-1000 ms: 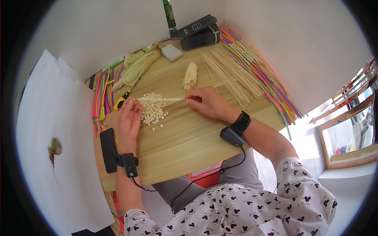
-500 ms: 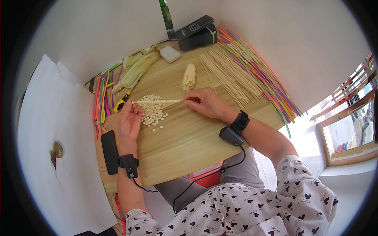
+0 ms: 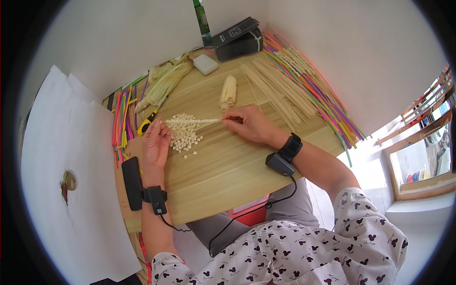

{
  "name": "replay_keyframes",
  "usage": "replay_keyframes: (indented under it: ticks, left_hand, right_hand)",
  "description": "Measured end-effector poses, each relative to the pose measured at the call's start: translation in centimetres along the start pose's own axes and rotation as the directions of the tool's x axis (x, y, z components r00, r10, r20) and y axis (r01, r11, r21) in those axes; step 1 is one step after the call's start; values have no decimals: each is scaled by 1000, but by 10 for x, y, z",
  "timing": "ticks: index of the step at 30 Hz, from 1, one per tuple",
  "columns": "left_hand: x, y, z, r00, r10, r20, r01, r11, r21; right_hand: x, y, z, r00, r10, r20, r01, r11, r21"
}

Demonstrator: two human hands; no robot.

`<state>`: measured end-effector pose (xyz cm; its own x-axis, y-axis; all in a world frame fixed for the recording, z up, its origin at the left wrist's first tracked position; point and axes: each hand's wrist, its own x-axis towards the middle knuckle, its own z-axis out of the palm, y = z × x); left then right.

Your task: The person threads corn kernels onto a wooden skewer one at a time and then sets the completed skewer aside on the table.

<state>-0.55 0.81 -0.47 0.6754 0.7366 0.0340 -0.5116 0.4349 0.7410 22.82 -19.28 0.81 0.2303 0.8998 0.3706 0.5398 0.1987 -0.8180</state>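
Stretched between my hands is a thin skewer [image 3: 202, 121] threaded with a row of pale corn kernels. My left hand [image 3: 156, 140] pinches around its left end, palm turned partly up. The right end sits in the closed fingertips of my right hand [image 3: 251, 124]. Just below the skewer lies a heap of loose corn kernels [image 3: 185, 137] on the wooden table [image 3: 228, 175]. A partly stripped corn cob [image 3: 228, 91] rests beyond my right hand.
Bare sticks [image 3: 278, 92] and coloured straws [image 3: 332, 114] spread at the right. Corn husks [image 3: 166, 83], a yellow cutter [image 3: 147, 124] and more straws [image 3: 126, 116] lie left. A black phone [image 3: 131, 183] is by my left forearm; a white block [image 3: 205, 64] and black box [image 3: 240, 45] stand behind.
Both hands stay almost in place, still holding the skewer. The left fingertips shift very slightly around the skewer's end; the kernel heap and cob look the same.
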Motion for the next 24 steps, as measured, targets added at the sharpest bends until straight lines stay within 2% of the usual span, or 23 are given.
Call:
replay_keyframes:
  ticks: [10,20,24]
  left_hand:
    - [-1,-1,-2,999,39,12,-40,996,74]
    - [-2,-1,3,999,38,-35,-35,995,96]
    - [-1,-2,-1,999,31,-8,-29,991,128]
  right_hand:
    - [0,0,0,999,32,30,-33,999,21]
    - [0,1,1,999,9,36,-10,1000,13]
    - [1,-1,2,1000,0,16,-1,999,39]
